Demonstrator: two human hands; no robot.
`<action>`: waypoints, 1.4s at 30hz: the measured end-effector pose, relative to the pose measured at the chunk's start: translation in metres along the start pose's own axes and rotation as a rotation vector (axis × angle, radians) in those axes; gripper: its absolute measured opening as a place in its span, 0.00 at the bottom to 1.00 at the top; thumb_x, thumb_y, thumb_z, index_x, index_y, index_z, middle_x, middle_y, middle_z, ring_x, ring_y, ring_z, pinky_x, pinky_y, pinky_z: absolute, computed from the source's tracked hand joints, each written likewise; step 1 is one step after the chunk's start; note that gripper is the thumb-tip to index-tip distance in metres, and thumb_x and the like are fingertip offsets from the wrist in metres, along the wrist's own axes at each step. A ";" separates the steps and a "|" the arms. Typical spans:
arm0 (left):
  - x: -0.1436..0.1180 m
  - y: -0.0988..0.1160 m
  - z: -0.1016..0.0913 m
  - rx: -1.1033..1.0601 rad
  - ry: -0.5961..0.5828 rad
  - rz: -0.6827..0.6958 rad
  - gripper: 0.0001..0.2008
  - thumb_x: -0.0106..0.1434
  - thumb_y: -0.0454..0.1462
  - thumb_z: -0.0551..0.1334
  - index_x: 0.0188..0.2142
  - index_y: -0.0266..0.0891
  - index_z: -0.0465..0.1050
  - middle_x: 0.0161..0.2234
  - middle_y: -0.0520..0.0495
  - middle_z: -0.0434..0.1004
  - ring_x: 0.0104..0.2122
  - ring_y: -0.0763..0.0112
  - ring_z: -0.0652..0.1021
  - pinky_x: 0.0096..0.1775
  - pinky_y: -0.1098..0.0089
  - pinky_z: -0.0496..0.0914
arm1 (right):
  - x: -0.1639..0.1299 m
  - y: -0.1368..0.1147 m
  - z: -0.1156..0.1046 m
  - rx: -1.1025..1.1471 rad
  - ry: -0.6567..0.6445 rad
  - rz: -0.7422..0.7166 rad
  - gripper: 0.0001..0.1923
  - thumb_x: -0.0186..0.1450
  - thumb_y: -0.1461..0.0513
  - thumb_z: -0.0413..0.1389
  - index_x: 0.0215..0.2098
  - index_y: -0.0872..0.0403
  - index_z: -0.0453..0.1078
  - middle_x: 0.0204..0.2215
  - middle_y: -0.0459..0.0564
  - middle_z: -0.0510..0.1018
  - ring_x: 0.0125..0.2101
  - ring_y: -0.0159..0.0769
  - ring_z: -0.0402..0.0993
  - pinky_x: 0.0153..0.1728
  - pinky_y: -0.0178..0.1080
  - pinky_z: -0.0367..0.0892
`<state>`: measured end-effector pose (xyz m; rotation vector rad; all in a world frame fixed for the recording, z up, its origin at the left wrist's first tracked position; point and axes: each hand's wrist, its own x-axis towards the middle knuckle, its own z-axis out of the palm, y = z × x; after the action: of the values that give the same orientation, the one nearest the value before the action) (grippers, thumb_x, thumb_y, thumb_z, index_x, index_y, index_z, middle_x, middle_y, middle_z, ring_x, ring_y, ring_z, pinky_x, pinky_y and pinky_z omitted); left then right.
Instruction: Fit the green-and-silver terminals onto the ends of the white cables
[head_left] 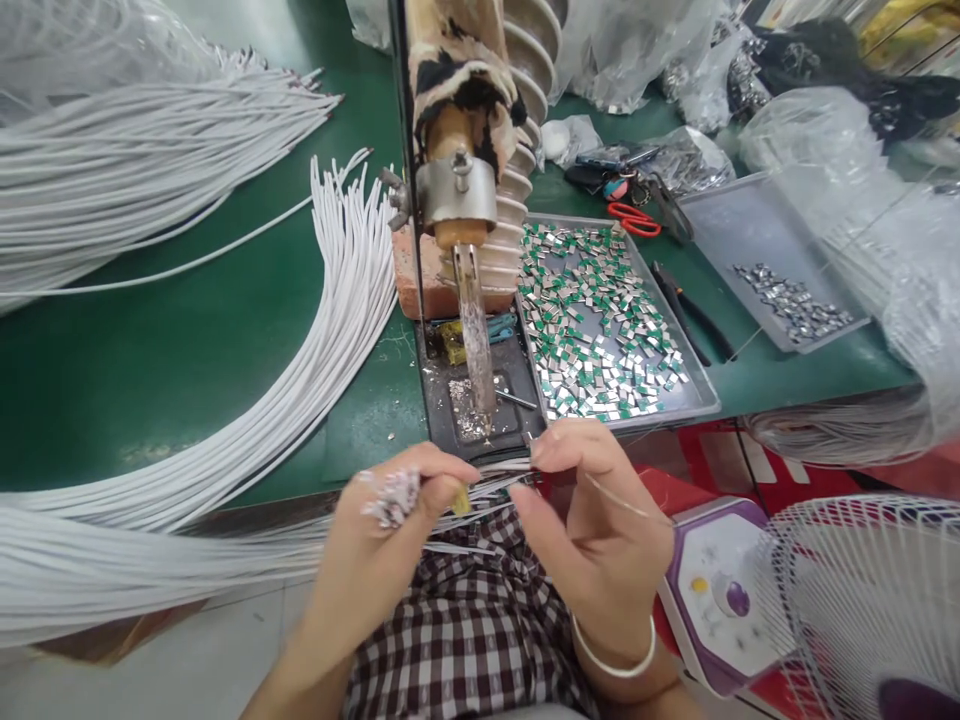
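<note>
My left hand [405,510] is closed around a bundle of white cables [394,497], whose cut ends poke out above the thumb. A small yellow piece [460,499] shows at its thumb and fingertip. My right hand [600,510] is curled, thumb and index fingertip apart, with a thin solder-like wire [622,500] running across its fingers. Something small and metallic is at its index fingertip, too small to name. Between and just above both hands, a clamped soldering iron [474,340] points down, its tip over a black tray [517,365] with solder scraps.
Right of the iron, a tray [705,405] holds many small green-and-silver circuit boards; another tray [795,210] holds metal connectors. Red scissors [634,219] and pliers [694,315] lie nearby. White cable bundles [285,410] cover the left. A fan [877,600] stands at lower right.
</note>
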<state>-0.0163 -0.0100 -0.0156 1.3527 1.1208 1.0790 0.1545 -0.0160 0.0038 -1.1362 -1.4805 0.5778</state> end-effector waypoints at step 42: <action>0.009 -0.005 0.010 -0.003 0.045 0.043 0.07 0.69 0.34 0.62 0.35 0.45 0.78 0.39 0.52 0.83 0.43 0.69 0.81 0.46 0.73 0.72 | 0.040 0.031 -0.022 -0.435 0.140 0.208 0.08 0.69 0.61 0.55 0.31 0.53 0.70 0.21 0.43 0.76 0.20 0.31 0.71 0.22 0.34 0.67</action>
<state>-0.0053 -0.0030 -0.0215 1.3613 1.1269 1.1464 0.1887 0.0270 0.0012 -1.6493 -1.4114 0.3118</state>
